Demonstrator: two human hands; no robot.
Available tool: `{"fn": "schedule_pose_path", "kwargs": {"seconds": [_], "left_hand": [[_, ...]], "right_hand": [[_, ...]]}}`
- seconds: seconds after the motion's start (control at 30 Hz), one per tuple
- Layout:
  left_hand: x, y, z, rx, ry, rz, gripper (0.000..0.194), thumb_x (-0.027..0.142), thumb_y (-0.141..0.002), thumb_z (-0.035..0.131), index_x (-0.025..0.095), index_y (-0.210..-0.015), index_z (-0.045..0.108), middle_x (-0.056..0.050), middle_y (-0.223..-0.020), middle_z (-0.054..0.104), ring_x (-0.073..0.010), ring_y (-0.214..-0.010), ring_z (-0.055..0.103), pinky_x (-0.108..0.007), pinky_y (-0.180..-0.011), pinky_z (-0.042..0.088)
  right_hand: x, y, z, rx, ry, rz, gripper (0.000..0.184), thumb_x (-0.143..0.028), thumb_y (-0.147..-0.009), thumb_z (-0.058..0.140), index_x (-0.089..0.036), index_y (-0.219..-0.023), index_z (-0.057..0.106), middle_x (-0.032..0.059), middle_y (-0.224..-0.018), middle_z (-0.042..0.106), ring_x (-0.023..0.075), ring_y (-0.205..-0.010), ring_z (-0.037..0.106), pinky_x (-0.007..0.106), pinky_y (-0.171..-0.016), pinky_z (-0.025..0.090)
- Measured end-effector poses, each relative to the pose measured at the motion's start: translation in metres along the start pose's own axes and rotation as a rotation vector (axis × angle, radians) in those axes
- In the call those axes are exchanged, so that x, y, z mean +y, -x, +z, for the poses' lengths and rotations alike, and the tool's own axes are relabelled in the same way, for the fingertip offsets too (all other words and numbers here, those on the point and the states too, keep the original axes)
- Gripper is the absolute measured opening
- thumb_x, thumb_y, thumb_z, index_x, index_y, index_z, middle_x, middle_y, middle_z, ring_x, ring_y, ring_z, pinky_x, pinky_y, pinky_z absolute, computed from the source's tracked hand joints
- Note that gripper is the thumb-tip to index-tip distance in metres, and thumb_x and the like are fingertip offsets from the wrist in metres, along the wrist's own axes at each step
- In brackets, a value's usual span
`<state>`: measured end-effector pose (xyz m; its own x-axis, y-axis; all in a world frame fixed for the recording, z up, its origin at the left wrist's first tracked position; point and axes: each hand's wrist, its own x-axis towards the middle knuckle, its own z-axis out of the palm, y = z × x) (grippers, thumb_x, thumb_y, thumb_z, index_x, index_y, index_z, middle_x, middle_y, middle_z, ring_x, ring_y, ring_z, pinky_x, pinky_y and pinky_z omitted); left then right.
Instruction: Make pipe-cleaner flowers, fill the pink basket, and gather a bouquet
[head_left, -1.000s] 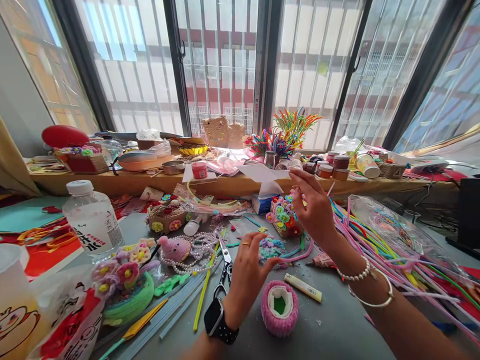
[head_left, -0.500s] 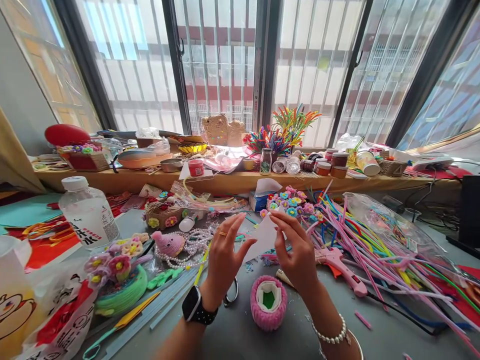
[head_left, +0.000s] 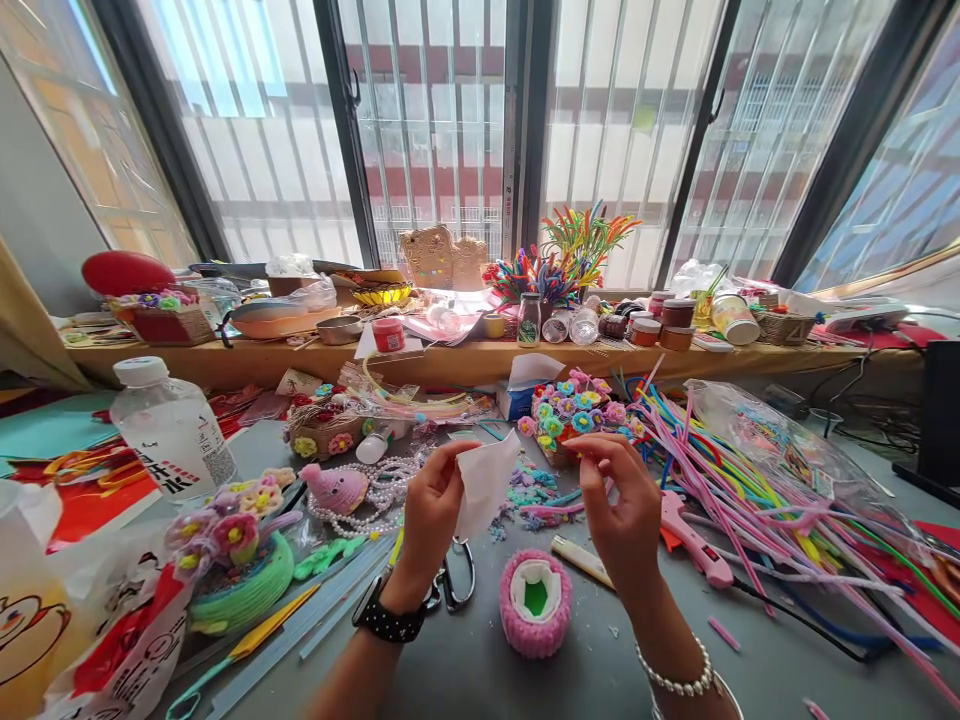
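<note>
My left hand [head_left: 435,510], with a watch on its wrist, pinches a sheet of white tissue [head_left: 484,485] by its left edge. The tissue stands up, slightly curled. My right hand [head_left: 619,500] is raised to the right, apart from the tissue, thumb and fingers drawn together; whatever may be between their tips is too small to make out. Below and between my hands a round pink fuzzy pot [head_left: 535,632] stands on the grey table, with white lining [head_left: 551,577] inside its rim and green in the centre. Scissors [head_left: 456,580] lie partly hidden behind my left wrist.
A beige-handled tool [head_left: 581,562] lies right of the pot, a pink glue gun [head_left: 697,545] farther right. Pink and coloured pipe cleaners [head_left: 739,490] spread over the right side. A bottle [head_left: 172,430], pearl strings and a green flower pot [head_left: 244,590] crowd the left.
The tissue has moved left and now stays with my left hand alone. My right hand has come away from it to the right, and my left fingers have closed on its edge.
</note>
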<state>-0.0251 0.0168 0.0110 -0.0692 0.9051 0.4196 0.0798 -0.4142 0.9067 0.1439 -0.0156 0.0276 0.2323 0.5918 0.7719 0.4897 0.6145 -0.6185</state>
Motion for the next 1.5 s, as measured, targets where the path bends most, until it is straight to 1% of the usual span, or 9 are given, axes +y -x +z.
{"fn": "schedule_pose_path", "kwargs": {"seconds": [0.23, 0.33, 0.47, 0.6, 0.73, 0.87, 0.97, 1.2, 1.5], "left_hand": [[0.014, 0.001, -0.002, -0.075, 0.422, -0.343, 0.030, 0.029, -0.057, 0.062, 0.018, -0.084, 0.055, 0.001, -0.068, 0.059, -0.0092, -0.050, 0.052, -0.018, -0.045, 0.040], [0.013, 0.000, -0.005, -0.054, 0.469, -0.385, 0.034, 0.027, -0.054, 0.063, 0.020, -0.086, 0.055, 0.002, -0.067, 0.059, -0.0092, -0.050, 0.052, -0.018, -0.044, 0.041], [0.009, -0.001, -0.005, 0.001, 0.441, -0.370, 0.042, 0.028, -0.056, 0.060, 0.019, -0.097, 0.056, 0.000, -0.072, 0.063, -0.0110, -0.053, 0.055, -0.020, -0.047, 0.044], [0.010, -0.002, -0.003, 0.031, 0.278, -0.273, 0.033, 0.031, -0.066, 0.050, 0.014, -0.092, 0.062, -0.002, -0.072, 0.067, -0.0138, -0.066, 0.060, -0.019, -0.055, 0.047], [0.006, -0.006, -0.001, -0.023, 0.268, -0.306, 0.049, 0.042, -0.076, 0.032, 0.007, -0.077, 0.066, -0.007, -0.063, 0.067, -0.0159, -0.069, 0.061, -0.020, -0.058, 0.047], [0.000, -0.009, -0.001, -0.161, 0.312, -0.417, 0.040, 0.040, -0.069, 0.053, 0.012, -0.097, 0.060, -0.007, -0.083, 0.067, -0.0180, -0.076, 0.061, -0.025, -0.066, 0.046], [-0.001, -0.008, -0.001, -0.171, 0.237, -0.415, 0.047, 0.038, -0.060, 0.063, 0.013, -0.099, 0.058, -0.007, -0.090, 0.066, -0.0195, -0.079, 0.060, -0.028, -0.069, 0.045], [-0.002, -0.008, -0.002, -0.102, 0.197, -0.350, 0.044, 0.040, -0.064, 0.058, 0.015, -0.100, 0.057, -0.004, -0.089, 0.065, -0.0187, -0.082, 0.058, -0.026, -0.070, 0.044], [-0.004, -0.011, -0.002, -0.166, 0.118, -0.278, 0.033, 0.033, -0.066, 0.054, 0.014, -0.092, 0.057, -0.004, -0.087, 0.063, -0.0166, -0.076, 0.056, -0.025, -0.067, 0.042]], "right_hand": [[0.027, -0.005, 0.010, -0.340, -0.369, 0.472, 0.040, -0.040, -0.071, 0.052, -0.020, -0.105, 0.050, 0.0073, -0.110, 0.053, 0.0200, -0.100, 0.048, 0.031, -0.080, 0.042], [0.027, -0.002, 0.014, -0.450, -0.607, 0.653, 0.044, -0.043, -0.071, 0.052, -0.020, -0.108, 0.049, 0.0072, -0.111, 0.053, 0.0197, -0.102, 0.049, 0.030, -0.081, 0.042], [0.024, 0.002, 0.015, -0.593, -0.819, 0.785, 0.043, -0.043, -0.070, 0.053, -0.019, -0.106, 0.052, 0.0062, -0.100, 0.060, 0.0189, -0.088, 0.057, 0.028, -0.067, 0.047], [0.029, 0.002, 0.015, -0.496, -0.762, 0.797, 0.032, -0.038, -0.065, 0.061, -0.018, -0.091, 0.060, 0.0022, -0.083, 0.065, 0.0154, -0.072, 0.059, 0.024, -0.061, 0.046], [0.035, 0.000, 0.013, -0.360, -0.697, 0.762, 0.029, -0.036, -0.064, 0.063, -0.018, -0.085, 0.061, 0.0010, -0.079, 0.066, 0.0156, -0.071, 0.059, 0.025, -0.062, 0.046], [0.036, -0.003, 0.009, -0.344, -0.664, 0.753, 0.033, -0.039, -0.062, 0.063, -0.017, -0.087, 0.060, 0.0026, -0.080, 0.066, 0.0186, -0.073, 0.059, 0.028, -0.064, 0.046], [0.036, -0.003, 0.005, -0.343, -0.646, 0.755, 0.037, -0.041, -0.063, 0.062, -0.016, -0.090, 0.059, 0.0036, -0.084, 0.066, 0.0198, -0.076, 0.060, 0.029, -0.065, 0.047], [0.041, 0.000, 0.003, -0.458, -0.592, 0.739, 0.038, -0.037, -0.059, 0.065, -0.016, -0.090, 0.059, 0.0053, -0.085, 0.066, 0.0208, -0.080, 0.059, 0.029, -0.065, 0.046], [0.042, -0.004, -0.006, -0.373, -0.612, 0.720, 0.031, -0.032, -0.061, 0.064, -0.018, -0.088, 0.060, 0.0030, -0.086, 0.065, 0.0178, -0.081, 0.057, 0.028, -0.071, 0.043]]}}
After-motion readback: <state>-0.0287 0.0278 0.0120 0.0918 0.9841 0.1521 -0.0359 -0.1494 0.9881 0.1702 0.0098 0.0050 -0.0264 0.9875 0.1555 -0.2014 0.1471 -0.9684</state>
